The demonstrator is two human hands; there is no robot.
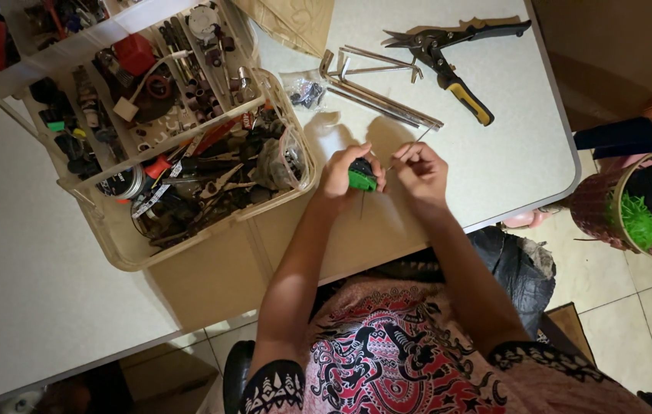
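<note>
Green-and-black small part [361,178], pinched in the left hand [341,175] over the near edge of the pale counter [510,153]; fingers closed round it, thumb on top.

Head view, items in order:
- Right hand [420,170]: fingertips closed on a thin metal rod [412,147] that slants up and away from the part. The rod's lower end sits just beside the green part; whether it has entered the part cannot be told.
- Bundle of long metal hex keys [379,96]: lying on the counter beyond both hands, apart from them.
- Tin snips with yellow-and-black handle [448,57]: far side of the counter, well apart.
- Small clear bag of dark bits [307,92]: next to the keys.
- Clear plastic organiser box [188,146]: left of the hands, trays crowded with mixed hardware and tools.
- Woven basket with green tuft [625,211]: on the floor to the right.

Handling note, as a judgement: the work looks like fine alignment of rod and part. It goes best with the left hand bracing the part steady against the counter edge, the rod held close to its tip and kept in line with the part rather than levered sideways.
</note>
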